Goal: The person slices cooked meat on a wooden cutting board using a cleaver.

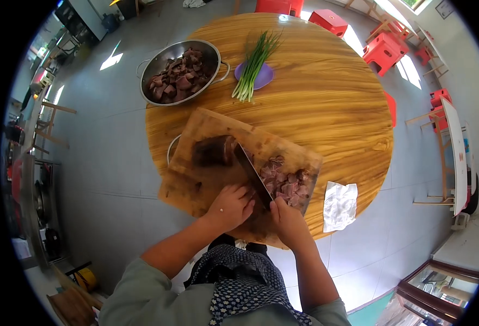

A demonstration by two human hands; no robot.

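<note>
My right hand [291,221] grips the handle of a kitchen knife [254,175], whose dark blade slants up and left across the wooden cutting board [218,122]. Left of the handle, my left hand [231,207] is low over the board with its fingers curled in. Whatever lies under those fingertips is hidden. A dark block of meat [213,151] with a cut pinkish end lies beyond my left hand, near the blade's tip. Thin cut pieces of meat [289,186] are heaped on the board to the right of the blade.
A two-handled metal basin [215,54] of dark meat chunks stands at the table's far left. Green onions [254,68] lie across a purple plate [265,77]. White paper [339,206] rests at the right edge of the round wooden table [337,103]. Red stools [385,51] stand beyond.
</note>
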